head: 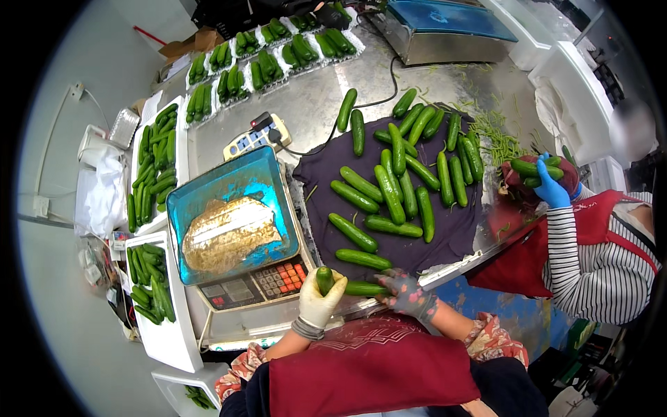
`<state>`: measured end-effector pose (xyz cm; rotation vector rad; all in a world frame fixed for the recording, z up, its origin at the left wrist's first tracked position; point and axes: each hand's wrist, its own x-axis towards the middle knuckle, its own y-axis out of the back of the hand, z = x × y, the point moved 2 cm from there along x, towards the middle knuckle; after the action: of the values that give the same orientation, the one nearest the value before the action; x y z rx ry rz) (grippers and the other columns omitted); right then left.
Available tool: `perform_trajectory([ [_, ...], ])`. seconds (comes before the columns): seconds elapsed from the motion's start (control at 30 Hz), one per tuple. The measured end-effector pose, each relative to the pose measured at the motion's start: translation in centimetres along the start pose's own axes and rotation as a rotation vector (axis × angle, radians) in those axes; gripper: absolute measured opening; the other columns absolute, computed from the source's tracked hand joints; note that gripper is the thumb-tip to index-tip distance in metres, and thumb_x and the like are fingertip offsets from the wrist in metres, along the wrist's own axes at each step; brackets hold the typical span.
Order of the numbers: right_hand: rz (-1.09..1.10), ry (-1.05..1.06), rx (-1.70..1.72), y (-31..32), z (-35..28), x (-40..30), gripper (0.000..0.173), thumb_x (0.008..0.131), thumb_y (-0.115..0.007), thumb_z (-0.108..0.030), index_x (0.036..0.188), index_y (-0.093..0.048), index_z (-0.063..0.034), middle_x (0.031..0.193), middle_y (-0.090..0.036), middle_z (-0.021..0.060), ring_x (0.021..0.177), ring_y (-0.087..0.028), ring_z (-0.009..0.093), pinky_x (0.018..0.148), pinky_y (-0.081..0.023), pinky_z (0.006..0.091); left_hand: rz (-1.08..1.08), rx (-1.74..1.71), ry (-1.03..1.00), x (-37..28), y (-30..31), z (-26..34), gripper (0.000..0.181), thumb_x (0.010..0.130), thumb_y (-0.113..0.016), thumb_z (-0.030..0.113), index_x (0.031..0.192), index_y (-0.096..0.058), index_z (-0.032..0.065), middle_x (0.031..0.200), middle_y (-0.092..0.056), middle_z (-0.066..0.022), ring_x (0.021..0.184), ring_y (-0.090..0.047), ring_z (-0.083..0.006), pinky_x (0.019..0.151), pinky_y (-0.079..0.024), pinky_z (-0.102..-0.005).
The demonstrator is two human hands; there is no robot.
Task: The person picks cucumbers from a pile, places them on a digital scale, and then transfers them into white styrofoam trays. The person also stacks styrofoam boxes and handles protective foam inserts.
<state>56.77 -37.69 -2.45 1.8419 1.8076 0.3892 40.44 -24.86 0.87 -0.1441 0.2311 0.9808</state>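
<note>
My left hand (pixel 321 297), in a whitish glove, is closed around a cucumber (pixel 324 280) whose end points up, just below the scale's keypad. My right hand (pixel 408 296), in a grey patterned glove, has its fingers on the end of another cucumber (pixel 362 288) that lies at the table's near edge; how firmly it grips is hard to tell. Many loose cucumbers (pixel 389 194) lie on a dark purple cloth (pixel 325 195) beyond my hands. To the left stands a digital weighing scale with a worn blue pan (pixel 182 208).
A power strip (pixel 245 140) with a cable lies behind the scale. White foam boxes (pixel 181 333) of cucumbers stand at left, wrapped cucumber packs (pixel 266 68) at the back. A co-worker's blue-gloved hand (pixel 551 185) holds cucumbers at right. Green trimmings (pixel 495 140) are scattered by the cloth.
</note>
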Motion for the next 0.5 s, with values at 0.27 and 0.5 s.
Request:
perform_trajectory([
  [0.27, 0.452, 0.028, -0.281, 2.3, -1.4, 4.2, 0.021, 0.078, -0.061, -0.014, 0.096, -0.058, -0.0032, 0.087, -0.059, 0.0156, 0.075, -0.058, 0.033, 0.064, -0.048, 0.0401, -0.03, -0.219, 0.192, -0.1, 1.0, 1.0, 0.013, 0.084, -0.06, 0.011, 0.089, -0.051, 0.0027, 0.074, -0.057, -0.006, 0.066, -0.057, -0.0143, 0.062, -0.046, -0.027],
  [0.5, 0.219, -0.24, -0.445, 2.2, -1.0, 9.2, 0.031, 0.078, -0.061, -0.03, 0.091, -0.055, -0.0026, 0.086, -0.059, 0.0184, 0.078, -0.06, 0.036, 0.066, -0.049, 0.0427, -0.167, -0.529, 0.482, 0.2, -0.2, -0.3, 0.012, 0.083, -0.061, 0.011, 0.088, -0.052, 0.0034, 0.071, -0.053, -0.0047, 0.061, -0.054, -0.0148, 0.059, -0.046, -0.0278],
])
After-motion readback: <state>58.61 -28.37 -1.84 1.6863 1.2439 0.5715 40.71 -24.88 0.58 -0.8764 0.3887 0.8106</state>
